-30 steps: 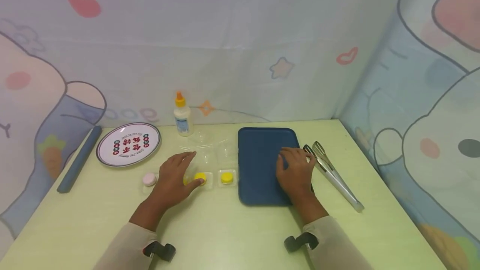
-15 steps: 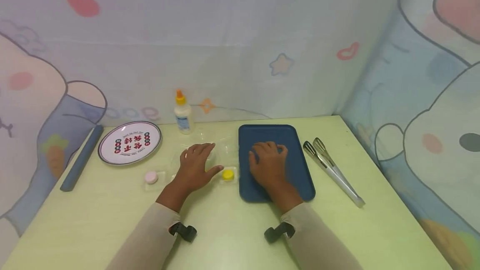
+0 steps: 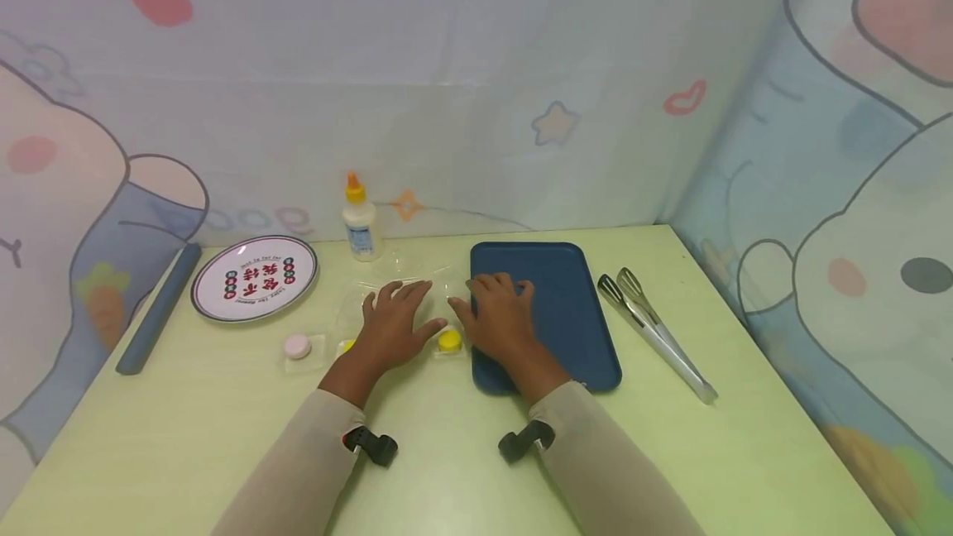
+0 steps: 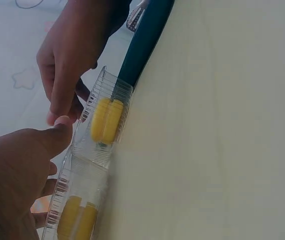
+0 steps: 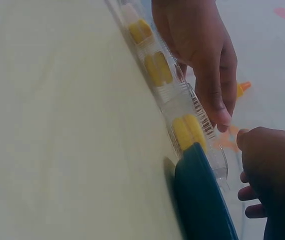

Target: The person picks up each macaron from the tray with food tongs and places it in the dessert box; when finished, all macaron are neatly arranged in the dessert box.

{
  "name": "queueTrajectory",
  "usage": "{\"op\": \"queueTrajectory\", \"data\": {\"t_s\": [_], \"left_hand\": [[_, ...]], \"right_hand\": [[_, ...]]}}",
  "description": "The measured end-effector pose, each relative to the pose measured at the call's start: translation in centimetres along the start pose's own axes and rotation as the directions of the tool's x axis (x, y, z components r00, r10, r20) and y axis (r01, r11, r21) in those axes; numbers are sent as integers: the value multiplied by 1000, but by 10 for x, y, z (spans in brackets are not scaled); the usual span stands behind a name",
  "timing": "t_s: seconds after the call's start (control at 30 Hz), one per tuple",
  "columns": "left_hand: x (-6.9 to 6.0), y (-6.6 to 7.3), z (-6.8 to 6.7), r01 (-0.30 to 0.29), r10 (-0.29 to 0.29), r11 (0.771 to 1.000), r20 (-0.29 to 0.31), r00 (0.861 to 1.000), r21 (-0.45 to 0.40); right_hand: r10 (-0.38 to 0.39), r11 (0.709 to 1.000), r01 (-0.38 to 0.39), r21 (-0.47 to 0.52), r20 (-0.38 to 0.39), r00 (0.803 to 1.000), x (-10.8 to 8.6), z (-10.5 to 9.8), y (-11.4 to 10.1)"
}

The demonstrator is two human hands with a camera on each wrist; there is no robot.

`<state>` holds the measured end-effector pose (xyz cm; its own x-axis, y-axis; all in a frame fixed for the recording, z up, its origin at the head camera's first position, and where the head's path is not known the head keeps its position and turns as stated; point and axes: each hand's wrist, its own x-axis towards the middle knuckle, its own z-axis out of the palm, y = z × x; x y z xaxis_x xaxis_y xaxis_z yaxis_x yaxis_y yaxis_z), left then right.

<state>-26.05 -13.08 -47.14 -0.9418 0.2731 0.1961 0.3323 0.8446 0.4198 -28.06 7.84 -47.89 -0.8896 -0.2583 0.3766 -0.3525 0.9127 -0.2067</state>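
Several small clear plastic boxes (image 4: pixel 86 164) stand in a row, holding yellow macarons (image 5: pixel 157 69). The rightmost yellow macaron (image 3: pixel 450 341) shows between my hands in the head view. Over the boxes to its left is my left hand (image 3: pixel 393 327), fingers spread and thumb pointing right. My right hand (image 3: pixel 502 319) hovers over the left edge of the blue tray (image 3: pixel 569 313), its fingertips by that same rightmost box. In the wrist views both hands are close to the box walls with fingers loosely bent; neither visibly grips anything. My left hand hides part of the row.
A pink macaron (image 3: pixel 297 346) in a box sits at the row's left end. Behind are a patterned plate (image 3: pixel 255 278) and a glue bottle (image 3: pixel 361 230). A grey-blue roll (image 3: pixel 160 309) lies far left; metal tongs (image 3: pixel 658 337) lie right of the tray.
My left hand has moved right along the boxes. My right hand has come left from the tray's right side to its left edge, bringing the two hands close together.
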Motion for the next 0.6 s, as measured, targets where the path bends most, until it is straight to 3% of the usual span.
{"op": "queueTrajectory", "data": {"t_s": [0.37,0.6], "left_hand": [[3,-3,3,9,-12,998,44,999,60],[0,5,3,-11,6,996,50,999,90]], "right_hand": [[27,999,-30,21,128,991,3,2,-1],[40,999,-44,19,177,983,3,4,2]]}}
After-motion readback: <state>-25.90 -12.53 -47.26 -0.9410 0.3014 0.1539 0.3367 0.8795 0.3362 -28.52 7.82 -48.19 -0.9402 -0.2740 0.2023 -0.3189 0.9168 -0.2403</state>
